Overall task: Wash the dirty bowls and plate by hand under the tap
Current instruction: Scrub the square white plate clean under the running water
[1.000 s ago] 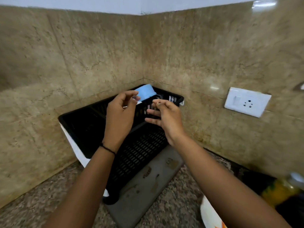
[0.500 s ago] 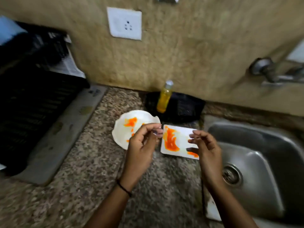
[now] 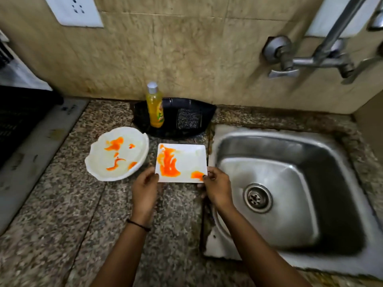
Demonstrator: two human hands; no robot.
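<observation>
A white rectangular plate [image 3: 187, 160] smeared with orange sauce lies on the granite counter beside the sink. My left hand [image 3: 145, 188] grips its near left corner and my right hand [image 3: 217, 186] grips its near right corner. A round white bowl [image 3: 117, 153] with a scalloped rim and orange smears sits just left of the plate. The steel sink [image 3: 290, 183] is empty, with its drain at the centre. The tap [image 3: 310, 61] juts from the wall above the sink; no water is running.
A yellow dish-soap bottle [image 3: 155, 105] stands in a black tray [image 3: 182, 117] holding a scrub pad, against the wall behind the plate. A black dish rack [image 3: 18, 119] on a grey mat sits at the far left. A wall socket [image 3: 73, 10] is top left.
The view has swung from the dish rack in the corner down to the counter and sink. Both hands have dropped from mid-air and closed on the plate's near corners.
</observation>
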